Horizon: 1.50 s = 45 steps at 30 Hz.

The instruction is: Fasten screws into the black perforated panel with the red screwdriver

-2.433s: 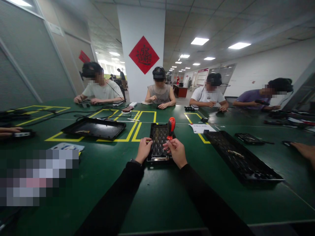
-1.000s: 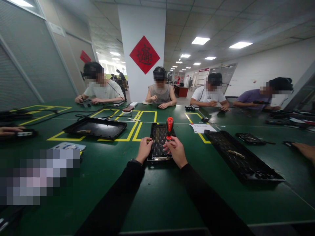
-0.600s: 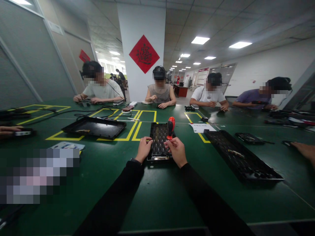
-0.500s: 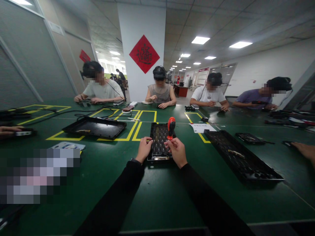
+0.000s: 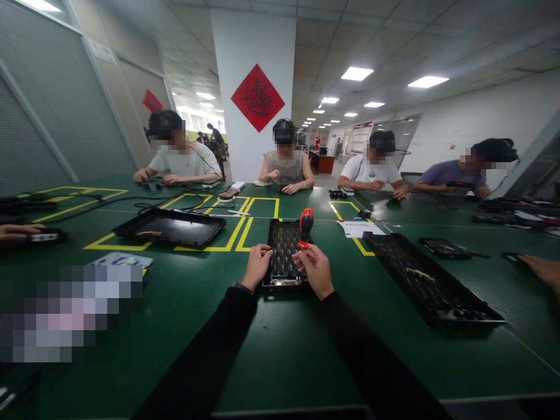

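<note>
A small black tray-like case [image 5: 286, 265] with a patterned inside lies on the green table in front of me. Its left edge is held between the fingers and thumb of my left hand [image 5: 256, 267]. My right hand [image 5: 318, 271] is closed over the case's right side, pinching a screwdriver [image 5: 307, 224] with a red and black handle. The handle stands upright above my fingers; its shaft and tip are hidden. At the near end of the case is a pale metallic strip [image 5: 286, 282].
A wide black tray [image 5: 175, 224] lies to the left and a long black tray [image 5: 455, 300] to the right. White paper [image 5: 361, 228] is beyond the case. Several co-workers sit opposite; other people's hands [image 5: 542, 268] reach in at both sides.
The screwdriver handle has shifted very slightly to the right with my right hand. My left hand keeps its place on the case's edge.
</note>
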Tool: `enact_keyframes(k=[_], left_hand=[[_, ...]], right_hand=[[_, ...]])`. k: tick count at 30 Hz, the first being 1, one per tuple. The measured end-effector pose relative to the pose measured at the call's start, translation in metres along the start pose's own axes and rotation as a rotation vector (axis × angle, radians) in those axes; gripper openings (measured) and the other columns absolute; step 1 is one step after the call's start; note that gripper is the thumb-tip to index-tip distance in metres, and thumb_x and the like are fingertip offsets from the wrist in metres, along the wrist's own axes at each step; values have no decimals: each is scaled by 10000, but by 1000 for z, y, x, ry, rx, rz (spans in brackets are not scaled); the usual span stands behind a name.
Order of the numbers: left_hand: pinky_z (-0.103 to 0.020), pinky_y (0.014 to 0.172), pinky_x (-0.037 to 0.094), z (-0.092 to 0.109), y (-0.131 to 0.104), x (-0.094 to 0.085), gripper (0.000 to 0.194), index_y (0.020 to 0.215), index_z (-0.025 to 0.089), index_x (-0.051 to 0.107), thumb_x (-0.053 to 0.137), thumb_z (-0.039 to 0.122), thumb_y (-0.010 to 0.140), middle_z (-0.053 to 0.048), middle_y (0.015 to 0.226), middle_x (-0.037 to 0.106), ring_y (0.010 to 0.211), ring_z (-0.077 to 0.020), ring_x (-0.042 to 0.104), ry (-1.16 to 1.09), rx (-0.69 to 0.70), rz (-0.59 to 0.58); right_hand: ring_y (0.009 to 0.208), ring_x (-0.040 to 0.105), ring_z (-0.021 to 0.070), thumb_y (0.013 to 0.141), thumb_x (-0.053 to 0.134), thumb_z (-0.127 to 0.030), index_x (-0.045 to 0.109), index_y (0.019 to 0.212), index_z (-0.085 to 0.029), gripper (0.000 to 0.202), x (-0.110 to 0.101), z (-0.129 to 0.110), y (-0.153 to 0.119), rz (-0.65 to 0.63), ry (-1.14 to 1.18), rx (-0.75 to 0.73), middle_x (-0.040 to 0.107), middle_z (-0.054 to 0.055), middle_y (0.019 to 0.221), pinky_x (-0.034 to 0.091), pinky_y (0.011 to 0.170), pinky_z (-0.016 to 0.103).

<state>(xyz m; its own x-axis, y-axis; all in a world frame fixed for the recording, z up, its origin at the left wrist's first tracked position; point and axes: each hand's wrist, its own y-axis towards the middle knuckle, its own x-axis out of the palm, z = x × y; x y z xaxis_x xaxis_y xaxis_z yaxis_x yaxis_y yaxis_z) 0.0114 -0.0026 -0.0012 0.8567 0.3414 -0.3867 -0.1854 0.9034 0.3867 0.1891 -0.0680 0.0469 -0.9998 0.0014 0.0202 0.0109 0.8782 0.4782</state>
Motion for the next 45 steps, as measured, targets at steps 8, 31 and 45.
enact_keyframes(k=[8, 31, 45], left_hand=[[-353, 823, 437, 0, 0, 0, 189, 864, 159, 569, 502, 295, 753, -58, 917, 514, 815, -160, 539, -9, -1, -2], [-336, 834, 437, 4, -1, -2, 174, 853, 160, 573, 499, 278, 749, -54, 910, 499, 833, -161, 531, -23, 11, -7], [-339, 833, 439, 7, -4, -3, 154, 832, 157, 578, 493, 252, 746, -56, 904, 521, 829, -157, 535, -35, 4, 2]], right_hand=[[575, 580, 116, 798, 504, -332, 427, 1105, -201, 342, 1, -9, 2, -8, -99, -41, 620, 6, 742, 457, 452, 204], [619, 494, 131, 738, 558, -285, 438, 935, -215, 241, 24, -29, 45, 84, -85, -139, 517, -12, 731, 437, 577, 258], [566, 466, 92, 774, 543, -405, 492, 1002, -219, 299, 23, -38, 45, -90, 109, -114, 490, -22, 731, 424, 538, 225]])
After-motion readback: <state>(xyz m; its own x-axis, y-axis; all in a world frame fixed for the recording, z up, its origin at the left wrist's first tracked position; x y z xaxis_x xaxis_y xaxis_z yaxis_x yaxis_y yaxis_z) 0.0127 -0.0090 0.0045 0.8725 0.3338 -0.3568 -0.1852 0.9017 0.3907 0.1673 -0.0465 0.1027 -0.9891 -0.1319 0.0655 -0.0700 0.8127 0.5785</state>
